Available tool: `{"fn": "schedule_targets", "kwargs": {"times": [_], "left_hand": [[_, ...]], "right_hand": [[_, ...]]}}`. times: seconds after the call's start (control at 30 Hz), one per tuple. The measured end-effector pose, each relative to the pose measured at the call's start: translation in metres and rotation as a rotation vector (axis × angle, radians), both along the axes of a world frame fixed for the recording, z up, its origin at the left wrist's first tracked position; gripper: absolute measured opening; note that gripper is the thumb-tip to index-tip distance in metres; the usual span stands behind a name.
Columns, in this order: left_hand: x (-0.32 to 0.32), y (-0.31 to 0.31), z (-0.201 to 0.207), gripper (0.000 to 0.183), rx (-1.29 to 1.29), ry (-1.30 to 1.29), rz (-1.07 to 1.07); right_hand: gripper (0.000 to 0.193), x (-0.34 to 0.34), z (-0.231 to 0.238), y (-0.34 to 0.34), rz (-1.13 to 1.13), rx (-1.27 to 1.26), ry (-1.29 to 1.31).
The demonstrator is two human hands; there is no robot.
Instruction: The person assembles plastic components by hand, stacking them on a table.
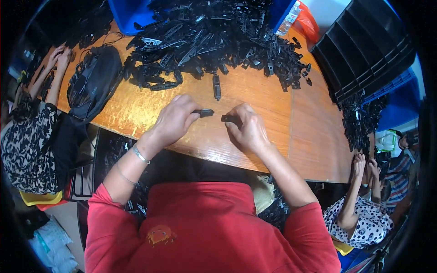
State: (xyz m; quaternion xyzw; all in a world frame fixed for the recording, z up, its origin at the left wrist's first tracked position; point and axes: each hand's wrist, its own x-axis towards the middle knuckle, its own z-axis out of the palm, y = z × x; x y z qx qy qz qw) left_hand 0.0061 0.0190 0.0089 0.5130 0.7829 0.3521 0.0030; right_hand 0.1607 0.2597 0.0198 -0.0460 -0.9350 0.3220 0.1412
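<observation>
My left hand [178, 116] is closed on a small black plastic part [207, 112], whose end sticks out past the fingertips to the right. Facing it, my right hand [248, 124] grips another black plastic part [226, 118], mostly covered by the fingers. A short gap separates the two parts, both held just above the wooden table [268, 104]. Beyond them a single longer black piece [216, 87] lies on the wood, pointing toward me. Past it spreads a large heap of black plastic parts [205, 41].
A dark backpack [95, 82] lies at the table's left. Blue bins [123, 18] stand behind the heap, with a clear bottle [290, 19] and red bag [309, 22]. Black stacked trays [364, 45] lean at right. Co-workers' hands [359, 166] work on either side.
</observation>
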Motion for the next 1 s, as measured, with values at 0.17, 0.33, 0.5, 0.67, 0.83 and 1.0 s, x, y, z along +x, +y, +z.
{"fn": "schedule_targets", "kwargs": {"times": [0.17, 0.33, 0.5, 0.67, 0.83, 1.0], "left_hand": [[0.001, -0.009, -0.007, 0.022, 0.081, 0.026, 0.11], [0.008, -0.016, -0.014, 0.023, 0.129, 0.021, 0.171], [0.008, -0.018, -0.017, 0.019, 0.141, 0.03, 0.178], [0.008, -0.014, -0.016, 0.016, 0.134, 0.01, 0.183], [0.011, -0.005, -0.021, 0.016, 0.17, 0.022, 0.15], [0.009, -0.012, -0.015, 0.015, 0.155, 0.012, 0.168]], "right_hand": [[0.023, -0.007, 0.019, -0.004, 0.033, 0.201, -0.143], [0.024, -0.032, 0.008, -0.032, 0.043, 0.04, 0.075], [0.03, -0.044, -0.003, -0.028, 0.078, 0.145, 0.06], [0.029, -0.041, 0.002, -0.021, 0.135, 0.168, 0.03], [0.026, -0.047, 0.002, -0.025, 0.177, 0.229, 0.106], [0.018, -0.061, -0.007, -0.036, 0.287, 0.168, 0.077]]}}
